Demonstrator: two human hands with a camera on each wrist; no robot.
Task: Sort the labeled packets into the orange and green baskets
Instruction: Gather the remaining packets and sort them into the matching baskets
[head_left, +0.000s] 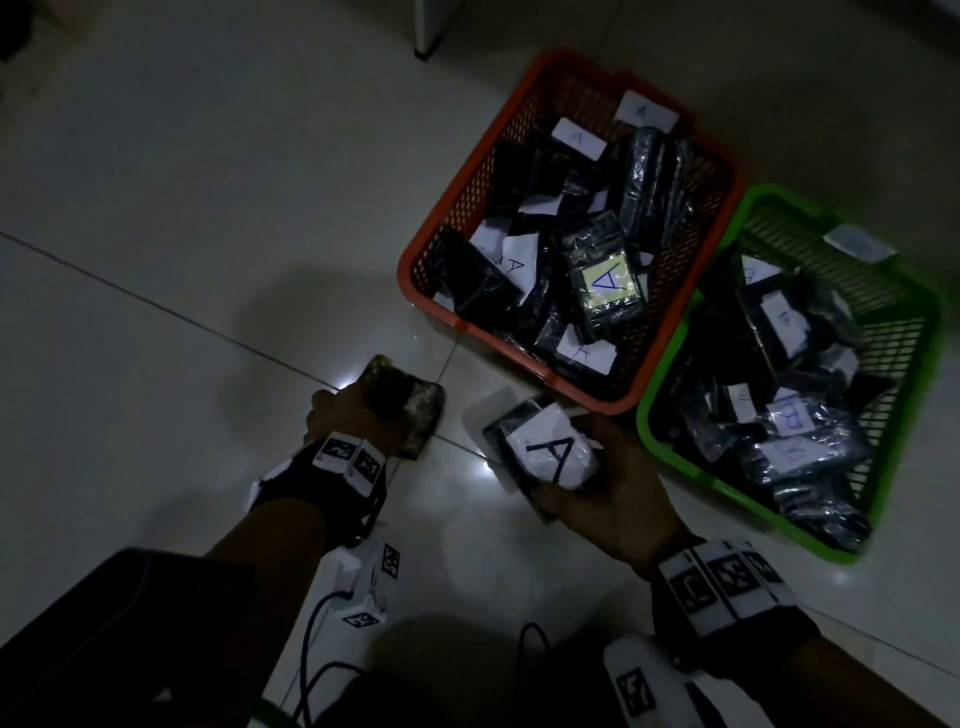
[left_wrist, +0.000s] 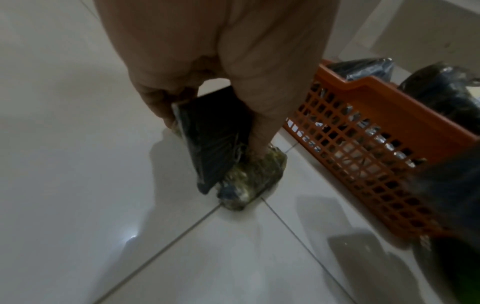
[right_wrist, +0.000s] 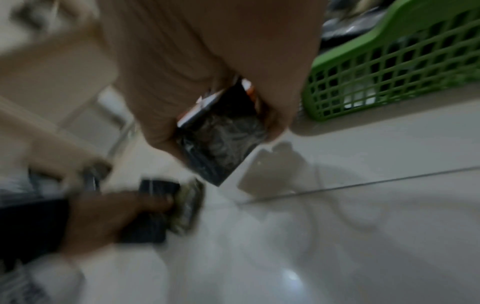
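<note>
Gripping one dark plastic-wrapped packet w/ a white "A" label (head_left: 545, 453), the right hand (head_left: 605, 499) has its fingers curled round it, held just above the floor (head_left: 156, 260) close to the near corners of both baskets. Left hand (head_left: 340, 415) clamps 2 packets together: a flat black one (left_wrist: 215, 131) over a crinkly yellowish-wrapped one (left_wrist: 249, 181), whose low end touches the floor at a tile joint.

2 baskets, rectangular plastic lattice, stand side by side and touching on the floor: orange basket (head_left: 457, 208) w/ a heap of dark shiny packets, several white paper labels marked "A", one yellowish "A" label (head_left: 608, 283) on top; green basket (head_left: 670, 457) to its right, likewise heaped, some labels reading "B", others too dim to read.

Glossy pale tiles w/ thin grout lines. One loose pale card (right_wrist: 270, 172) lies flat on the floor under the right hand. White marker-tagged wristbands and black cables sit at both wrists.
</note>
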